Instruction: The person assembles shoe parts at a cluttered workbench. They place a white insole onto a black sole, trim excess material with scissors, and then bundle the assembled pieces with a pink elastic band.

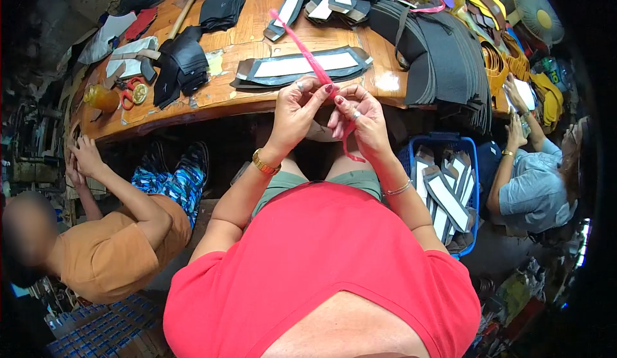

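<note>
Between my two hands runs a thin pink plastic strip, twisted like a cord. My left hand pinches it with thumb and forefinger. Right beside it, my right hand is closed on the same strip, and a loose tail hangs below the fingers. The strip's far end points up and left over the table. Just beyond my hands lies a stack of long dark pieces with a white panel on top.
On the wooden table lie a hammer, red-handled scissors, a glue jar and dark sheet stacks. A blue basket of white-panelled pieces stands at my right. People sit on both sides.
</note>
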A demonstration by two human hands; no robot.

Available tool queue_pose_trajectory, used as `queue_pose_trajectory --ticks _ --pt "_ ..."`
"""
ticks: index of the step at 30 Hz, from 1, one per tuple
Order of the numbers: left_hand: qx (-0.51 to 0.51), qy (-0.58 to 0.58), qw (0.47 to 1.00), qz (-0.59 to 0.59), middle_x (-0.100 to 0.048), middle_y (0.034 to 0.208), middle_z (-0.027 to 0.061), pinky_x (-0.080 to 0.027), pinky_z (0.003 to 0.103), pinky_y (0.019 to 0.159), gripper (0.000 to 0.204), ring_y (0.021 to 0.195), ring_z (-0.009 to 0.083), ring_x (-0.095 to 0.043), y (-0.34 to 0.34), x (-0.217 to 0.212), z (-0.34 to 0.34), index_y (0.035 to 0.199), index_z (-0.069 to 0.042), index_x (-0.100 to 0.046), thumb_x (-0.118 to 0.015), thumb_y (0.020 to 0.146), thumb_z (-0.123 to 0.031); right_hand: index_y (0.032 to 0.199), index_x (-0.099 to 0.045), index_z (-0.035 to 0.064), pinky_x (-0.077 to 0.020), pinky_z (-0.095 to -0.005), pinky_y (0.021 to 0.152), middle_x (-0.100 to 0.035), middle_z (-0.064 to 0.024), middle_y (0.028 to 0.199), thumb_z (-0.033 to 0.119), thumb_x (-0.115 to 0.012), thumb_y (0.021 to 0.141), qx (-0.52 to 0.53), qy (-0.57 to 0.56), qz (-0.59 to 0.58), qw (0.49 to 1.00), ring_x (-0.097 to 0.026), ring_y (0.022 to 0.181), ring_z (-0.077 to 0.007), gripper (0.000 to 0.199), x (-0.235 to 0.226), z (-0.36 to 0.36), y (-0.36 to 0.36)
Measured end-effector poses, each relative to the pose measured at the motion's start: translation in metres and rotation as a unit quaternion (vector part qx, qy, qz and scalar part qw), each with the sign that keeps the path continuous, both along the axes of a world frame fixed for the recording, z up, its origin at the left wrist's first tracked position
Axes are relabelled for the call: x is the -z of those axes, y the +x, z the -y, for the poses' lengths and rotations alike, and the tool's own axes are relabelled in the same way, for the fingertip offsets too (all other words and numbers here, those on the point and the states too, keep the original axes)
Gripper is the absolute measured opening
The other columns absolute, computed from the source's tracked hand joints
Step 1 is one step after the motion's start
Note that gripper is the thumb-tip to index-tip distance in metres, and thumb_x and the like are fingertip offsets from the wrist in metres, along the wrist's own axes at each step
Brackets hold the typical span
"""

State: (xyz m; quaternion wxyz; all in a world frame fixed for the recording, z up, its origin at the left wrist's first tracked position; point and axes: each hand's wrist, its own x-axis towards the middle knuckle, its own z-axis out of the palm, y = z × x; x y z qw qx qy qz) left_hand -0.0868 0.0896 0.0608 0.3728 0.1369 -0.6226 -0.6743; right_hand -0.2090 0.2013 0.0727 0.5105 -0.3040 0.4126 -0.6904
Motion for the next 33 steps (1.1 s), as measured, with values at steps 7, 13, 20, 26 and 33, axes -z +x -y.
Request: queue_pose_trajectory --ticks 7,13,20,26,33 --pt "0.020 0.028 0.999 0.007 -0.070 0.081 0.0041 -0.052 0.021 0.067 0.011 0.073 0.0065 -0.064 0.000 -0.006 0.001 0.094 0.002 -0.070 -0.070 0.089 -0.007 0.099 -0.059 0.0022 -0.0527 -0.0215 0.061 -0.066 -0.0047 0.093 0.011 -0.063 0.094 0.102 0.004 -0.125 0.987 -0.064 0.079 -0.0095 0.011 0.016 -0.001 -0.007" --pt "0.040 0.024 0.999 0.024 -0.071 0.083 0.0057 -0.053 0.022 0.070 0.010 0.075 0.0070 -0.064 0.003 -0.005 0.006 0.091 0.002 -0.071 -0.073 0.086 -0.006 0.105 -0.062 0.0020 -0.0518 -0.0209 0.066 -0.067 -0.0044 0.095 0.012 -0.064 0.093 0.114 -0.033 -0.123 0.985 -0.063 0.080 -0.0072 0.015 0.003 0.004 -0.005" --pt "0.036 -0.093 0.992 0.081 -0.071 0.085 0.0050 -0.052 0.024 0.076 0.012 0.081 0.0091 -0.064 0.011 -0.012 0.008 0.095 0.003 -0.071 -0.070 0.088 -0.006 0.102 -0.064 0.0022 -0.0528 -0.0217 0.066 -0.068 -0.0030 0.085 0.014 -0.063 0.094 0.047 0.002 -0.120 0.992 -0.063 0.079 -0.0073 0.014 0.001 0.006 -0.015" --pt "0.011 -0.093 0.991 0.093 -0.071 0.087 0.0050 -0.052 0.024 0.076 0.010 0.083 0.0094 -0.065 0.015 -0.017 0.008 0.094 0.002 -0.071 -0.067 0.090 -0.006 0.104 -0.061 0.0023 -0.0529 -0.0226 0.070 -0.068 -0.0040 0.088 0.013 -0.062 0.095 0.045 -0.012 -0.091 0.995 -0.064 0.079 -0.0079 0.014 0.004 0.008 -0.022" --pt "0.022 -0.101 0.989 0.104 -0.070 0.088 0.0042 -0.052 0.024 0.075 0.011 0.082 0.0081 -0.065 0.015 -0.011 0.014 0.095 0.003 -0.068 -0.065 0.092 -0.008 0.107 -0.061 0.0021 -0.0513 -0.0220 0.070 -0.067 -0.0045 0.093 0.013 -0.063 0.094 0.025 0.013 -0.117 0.993 -0.063 0.084 -0.0078 0.017 -0.006 0.012 -0.010"
